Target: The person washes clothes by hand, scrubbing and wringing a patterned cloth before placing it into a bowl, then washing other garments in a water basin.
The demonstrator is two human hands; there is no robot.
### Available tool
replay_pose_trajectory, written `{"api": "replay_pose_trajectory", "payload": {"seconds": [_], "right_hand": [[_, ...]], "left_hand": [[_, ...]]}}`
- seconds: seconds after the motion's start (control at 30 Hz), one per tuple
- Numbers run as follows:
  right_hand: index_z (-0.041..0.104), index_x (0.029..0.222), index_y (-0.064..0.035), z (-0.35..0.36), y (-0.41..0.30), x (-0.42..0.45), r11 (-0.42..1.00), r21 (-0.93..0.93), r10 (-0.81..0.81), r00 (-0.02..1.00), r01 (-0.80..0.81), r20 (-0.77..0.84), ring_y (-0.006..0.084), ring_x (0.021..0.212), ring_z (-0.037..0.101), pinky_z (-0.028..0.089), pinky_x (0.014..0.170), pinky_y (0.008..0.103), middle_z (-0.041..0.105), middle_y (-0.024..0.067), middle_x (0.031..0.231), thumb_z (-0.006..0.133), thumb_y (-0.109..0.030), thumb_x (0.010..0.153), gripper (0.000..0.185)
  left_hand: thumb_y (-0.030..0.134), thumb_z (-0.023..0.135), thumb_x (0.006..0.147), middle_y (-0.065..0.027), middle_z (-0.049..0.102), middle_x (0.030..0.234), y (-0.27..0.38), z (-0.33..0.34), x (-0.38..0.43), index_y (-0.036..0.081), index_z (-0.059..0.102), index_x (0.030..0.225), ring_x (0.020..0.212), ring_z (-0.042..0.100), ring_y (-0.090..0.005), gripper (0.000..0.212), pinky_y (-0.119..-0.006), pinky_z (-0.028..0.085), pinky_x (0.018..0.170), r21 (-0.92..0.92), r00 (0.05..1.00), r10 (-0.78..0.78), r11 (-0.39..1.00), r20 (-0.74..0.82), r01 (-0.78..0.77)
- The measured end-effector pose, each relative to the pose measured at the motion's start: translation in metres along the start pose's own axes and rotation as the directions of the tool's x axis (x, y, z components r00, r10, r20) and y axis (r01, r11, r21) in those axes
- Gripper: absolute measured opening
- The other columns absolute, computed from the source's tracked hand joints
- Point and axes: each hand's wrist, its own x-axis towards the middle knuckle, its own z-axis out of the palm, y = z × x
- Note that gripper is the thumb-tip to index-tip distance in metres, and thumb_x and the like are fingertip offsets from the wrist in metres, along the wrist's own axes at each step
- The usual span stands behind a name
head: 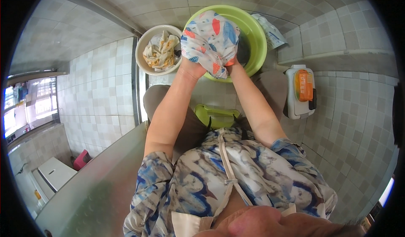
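Observation:
A white cloth printed with red and blue leaves (211, 37) is bunched up over the left part of a large lime-green plastic basin (260, 41). Both my hands are on it from the near side. My left hand (193, 69) grips its lower left edge, the fingers covered by the fabric. Close beside it, my right hand (232, 63) is mostly wrapped in the cloth, and its fingers are hidden too. Dark material or water shows in the basin right of the cloth.
A cream basin (139, 52) with crumpled yellow-patterned laundry (163, 52) stands left of the green one. A printed plastic bag (270, 33) leans at its right. A white lidded box (295, 110) bearing an orange package (304, 85) is at the right; a green stool (218, 123) lies beneath me.

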Motion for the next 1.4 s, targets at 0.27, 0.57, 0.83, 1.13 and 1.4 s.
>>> {"api": "replay_pose_trajectory", "payload": {"seconds": [0.27, 0.57, 0.83, 1.13, 1.4], "right_hand": [[0.056, 0.110, -0.0002, -0.067, 0.029, -0.011, 0.890, 0.445, 0.235, 0.935, -0.098, -0.265, 0.0255, 0.092, 0.059, 0.045, 0.087, 0.0413, 0.062, 0.0120, 0.100, 0.048, -0.025, 0.091, 0.032], [0.062, 0.094, -0.0022, -0.054, -0.043, -0.034, 0.901, 0.327, 0.387, 0.871, -0.287, -0.302, 0.0149, 0.070, 0.054, 0.046, 0.064, 0.0299, 0.060, 0.0073, 0.081, 0.061, -0.015, 0.084, 0.016], [0.061, 0.094, -0.0070, -0.017, -0.080, -0.062, 0.938, 0.181, 0.307, 0.951, -0.296, -0.032, 0.0139, 0.065, 0.052, 0.038, 0.052, 0.0258, 0.058, 0.0031, 0.077, 0.059, -0.036, 0.089, 0.030], [0.058, 0.092, -0.0053, 0.003, -0.102, -0.071, 0.962, -0.084, 0.269, 0.950, -0.258, 0.158, 0.0081, 0.060, 0.048, 0.036, 0.049, 0.0214, 0.057, 0.0019, 0.078, 0.062, -0.030, 0.088, 0.026], [0.056, 0.095, -0.0046, 0.012, -0.114, -0.076, 0.957, 0.156, 0.223, 0.963, -0.245, 0.151, 0.0072, 0.057, 0.044, 0.036, 0.050, 0.0212, 0.054, 0.0013, 0.078, 0.059, -0.020, 0.090, 0.016]], "left_hand": [[0.031, 0.047, 0.089, -0.0052, 0.054, 0.115, -0.011, 0.036, 0.013, 0.010, 0.049, 0.117, 0.102, 0.053, -0.0235, 0.035, -0.039, 0.046, 0.088, 0.365, 0.901, 0.273, 0.920, -0.338, -0.142], [0.033, 0.046, 0.087, -0.0057, 0.051, 0.121, -0.008, 0.038, 0.006, 0.010, 0.047, 0.121, 0.107, 0.051, -0.0245, 0.040, -0.038, 0.044, 0.092, 0.488, 0.841, 0.382, 0.857, -0.383, -0.167], [0.031, 0.046, 0.086, -0.0067, 0.051, 0.123, -0.004, 0.035, 0.006, 0.011, 0.046, 0.124, 0.109, 0.050, -0.0259, 0.043, -0.041, 0.043, 0.092, 0.380, 0.843, 0.354, 0.904, -0.404, -0.197], [0.032, 0.046, 0.084, -0.0081, 0.051, 0.124, -0.005, 0.035, 0.007, 0.011, 0.046, 0.125, 0.111, 0.049, -0.0280, 0.046, -0.043, 0.040, 0.096, 0.401, 0.849, 0.359, 0.895, -0.387, -0.195], [0.036, 0.044, 0.087, -0.0113, 0.049, 0.127, -0.001, 0.028, 0.007, 0.007, 0.045, 0.127, 0.116, 0.046, -0.0306, 0.050, -0.045, 0.035, 0.101, 0.364, 0.874, 0.327, 0.912, -0.359, -0.192]]}}
